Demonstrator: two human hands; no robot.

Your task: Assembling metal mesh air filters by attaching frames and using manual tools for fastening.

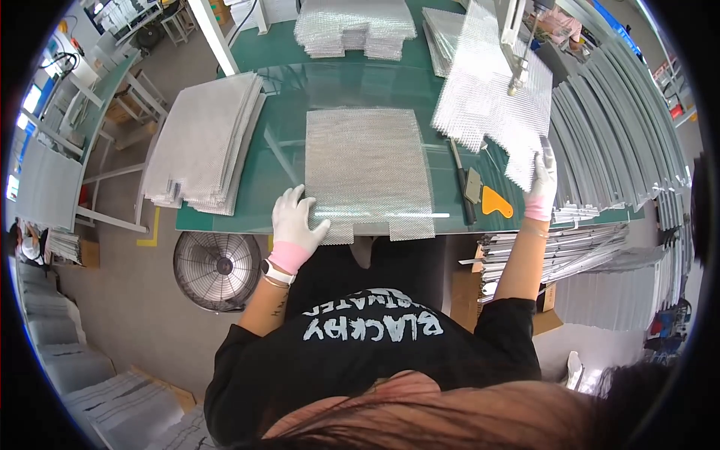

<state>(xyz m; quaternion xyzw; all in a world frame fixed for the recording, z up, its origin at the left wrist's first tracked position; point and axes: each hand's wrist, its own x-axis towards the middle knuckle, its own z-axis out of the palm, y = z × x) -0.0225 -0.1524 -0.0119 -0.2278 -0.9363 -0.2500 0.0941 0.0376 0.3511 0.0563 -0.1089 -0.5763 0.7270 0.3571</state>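
Note:
A silvery mesh sheet [369,169] with a notch in its near edge lies flat on the green table [281,97] in front of me. My left hand [295,223], in a white glove with a pink cuff, rests at the sheet's near left corner, its fingers spread. Off to the right, my right hand [544,180], gloved alike, is closed on the near corner of another mesh sheet [480,90]. This second sheet is also notched and slants away toward the back right. A metal stand partly covers it. The fingertips of my right hand are partly hidden.
Mesh stacks stand at left [206,139] and back [355,26]. A yellow scraper [496,202] and a dark-handled tool [470,187] lie by the front right edge. Curved grey panels [615,127] crowd the right. A floor fan [223,268] sits below left.

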